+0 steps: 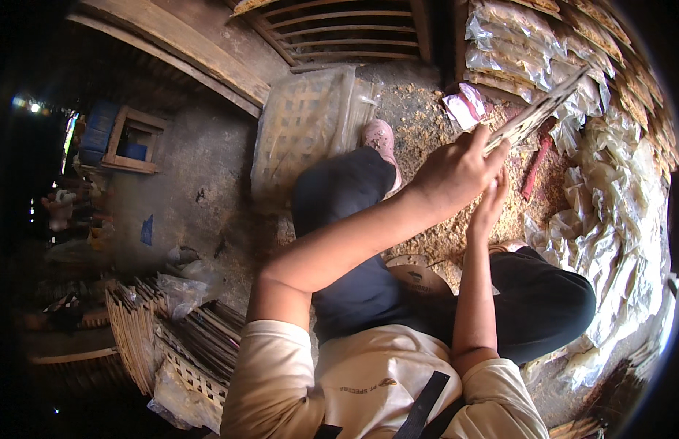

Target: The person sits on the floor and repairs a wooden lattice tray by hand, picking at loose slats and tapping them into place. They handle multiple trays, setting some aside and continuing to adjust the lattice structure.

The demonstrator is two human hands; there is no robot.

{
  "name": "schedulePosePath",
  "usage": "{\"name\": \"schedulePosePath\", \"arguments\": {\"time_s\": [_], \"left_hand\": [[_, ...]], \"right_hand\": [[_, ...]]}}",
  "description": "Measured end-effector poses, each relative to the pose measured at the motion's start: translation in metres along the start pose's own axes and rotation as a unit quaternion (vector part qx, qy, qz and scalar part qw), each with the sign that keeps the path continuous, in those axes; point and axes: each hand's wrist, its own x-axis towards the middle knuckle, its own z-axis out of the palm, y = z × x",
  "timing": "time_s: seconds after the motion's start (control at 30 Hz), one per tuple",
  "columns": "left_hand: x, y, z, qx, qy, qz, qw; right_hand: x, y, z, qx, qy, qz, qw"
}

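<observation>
Down at the bottom edge you get the cream shirt [368, 373] and a black strap [424, 404] across it; both forearms go up from there over dark trousers [354, 219]; left hand [454, 174] is closed around the lower end of a flat woven bamboo piece [538, 111], thumb on top, so it's a firm pinch and the piece sticks up and right, tilted, seen nearly edge-on; right hand [490, 206] sits just under the left one with fingers straight and loose, can't tell if it's actually gripping anything; floor under the hands is covered in wood shavings [427, 124]; further out a pink shoe [379, 137]; woven baskets [145, 329] stacked low left; clear plastic bags [610, 219] piled right; wooden slats [339, 29] up top
</observation>
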Motion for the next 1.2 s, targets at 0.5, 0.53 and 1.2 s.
{"name": "schedulePosePath", "arguments": {"time_s": [0.5,0.53,1.2], "left_hand": [[0.020,0.047,0.031,0.094,-0.012,0.338,0.936],[0.022,0.045,0.032,0.106,0.009,0.344,0.933],[0.010,-0.049,-0.012,-0.093,-0.111,-0.141,0.979]], "right_hand": [[0.033,-0.052,-0.103,0.343,0.035,0.086,0.935],[0.031,-0.061,-0.101,0.338,0.039,0.101,0.935],[-0.049,0.063,0.050,-0.151,-0.258,0.025,0.954]]}}
